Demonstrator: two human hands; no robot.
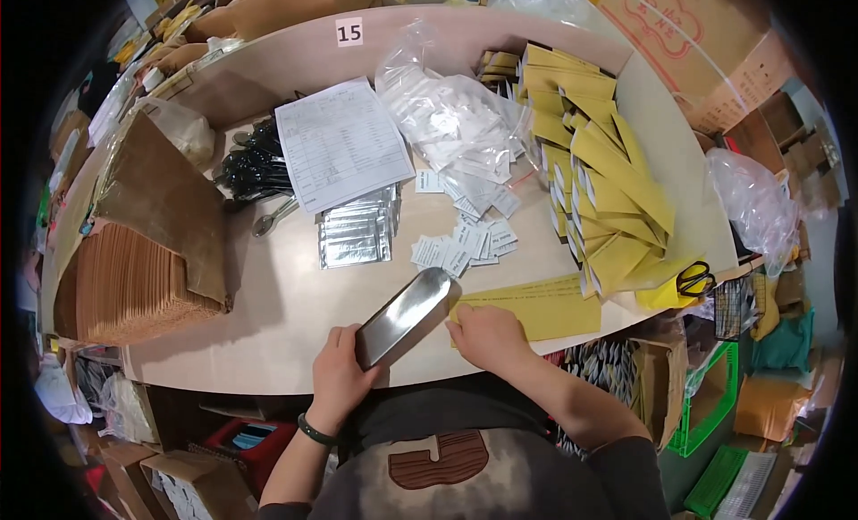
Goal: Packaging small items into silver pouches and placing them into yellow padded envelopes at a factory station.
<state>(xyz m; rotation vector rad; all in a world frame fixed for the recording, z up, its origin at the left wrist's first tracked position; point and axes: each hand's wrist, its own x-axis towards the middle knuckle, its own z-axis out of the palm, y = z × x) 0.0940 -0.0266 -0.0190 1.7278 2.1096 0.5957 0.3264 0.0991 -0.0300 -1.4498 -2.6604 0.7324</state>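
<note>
A long, rounded silver metal piece (404, 316) slants across the lower centre of the frame, over the bench (268, 328). The left hand (341, 379) holds its lower-left end, fingers (339, 338) along one side and thumb along the other. Its upper end points toward the right hand (492, 339), whose fingers are bent in close together at the left end of a flat yellow envelope (545, 307). They touch the envelope, but I cannot tell whether they pinch it or only rest there, nor whether they meet the metal piece beside them.

Just above the metal piece lie loose small white packets (466, 245); to their left are silver sachets (353, 238), partly under a printed sheet (344, 144). A clear plastic bag (451, 113) sits at upper centre, piled yellow envelopes (617, 167) at upper right, and an open cardboard box (165, 194) at left.
</note>
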